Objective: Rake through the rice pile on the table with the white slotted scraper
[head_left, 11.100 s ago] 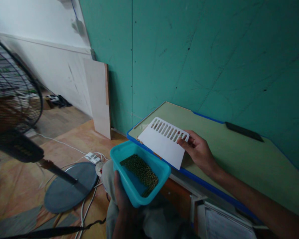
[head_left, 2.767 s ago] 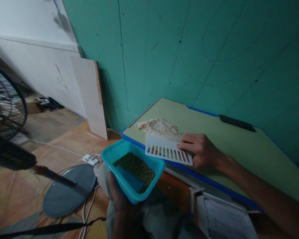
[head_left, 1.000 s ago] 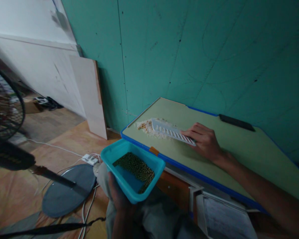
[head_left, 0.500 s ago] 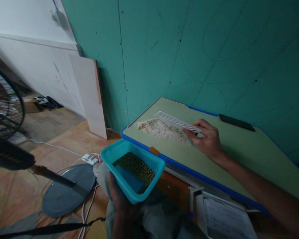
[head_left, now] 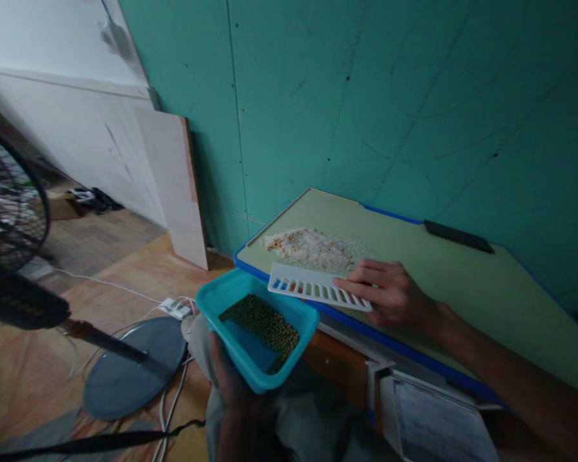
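Note:
My left hand grips the near end of a teal plastic tray with small green beans in it, held just below the table's front edge. My right hand is closed on a white slotted scraper, which stands at the front edge of the table, above the tray's far rim. Behind the scraper a spread of white grains mixed with yellowish bits lies on the green tabletop near its left corner.
A dark flat object lies at the table's back edge by the teal wall. On the floor to the left stand a fan with a round base, cables and a power strip. A board leans on the wall.
Over the last second my right hand drew the scraper from behind the grain pile toward me to the table's front edge. The tray and my left hand stayed put.

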Action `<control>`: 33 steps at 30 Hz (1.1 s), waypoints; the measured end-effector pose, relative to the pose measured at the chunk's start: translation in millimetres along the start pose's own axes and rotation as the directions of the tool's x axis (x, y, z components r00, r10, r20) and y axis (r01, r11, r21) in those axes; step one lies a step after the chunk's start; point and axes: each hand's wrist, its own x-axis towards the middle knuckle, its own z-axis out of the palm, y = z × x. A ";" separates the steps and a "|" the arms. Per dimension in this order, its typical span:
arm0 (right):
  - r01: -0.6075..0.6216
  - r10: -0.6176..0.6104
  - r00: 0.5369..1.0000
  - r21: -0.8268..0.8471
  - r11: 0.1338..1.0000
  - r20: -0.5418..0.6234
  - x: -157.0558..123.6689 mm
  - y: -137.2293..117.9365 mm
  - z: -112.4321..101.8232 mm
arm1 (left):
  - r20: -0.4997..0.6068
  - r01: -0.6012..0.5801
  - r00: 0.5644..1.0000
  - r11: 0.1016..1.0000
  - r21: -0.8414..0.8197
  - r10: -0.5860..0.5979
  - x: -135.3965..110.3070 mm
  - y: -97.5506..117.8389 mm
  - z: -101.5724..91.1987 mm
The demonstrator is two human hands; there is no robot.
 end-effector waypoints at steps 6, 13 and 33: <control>-0.041 0.039 0.997 0.019 0.999 0.068 -4.3 4.5 5.8 | 0.002 0.016 1.000 1.000 -0.012 -0.016 -0.6 0.0 -1.2; -0.045 0.051 0.995 -0.070 0.997 0.081 -1.3 5.4 12.7 | 0.032 0.018 0.999 1.000 -0.004 -0.018 -0.9 0.7 -0.2; -0.078 0.092 0.994 -0.202 0.976 0.061 -0.7 7.2 10.8 | -0.063 0.041 0.997 0.999 -0.022 -0.042 -4.3 3.3 6.9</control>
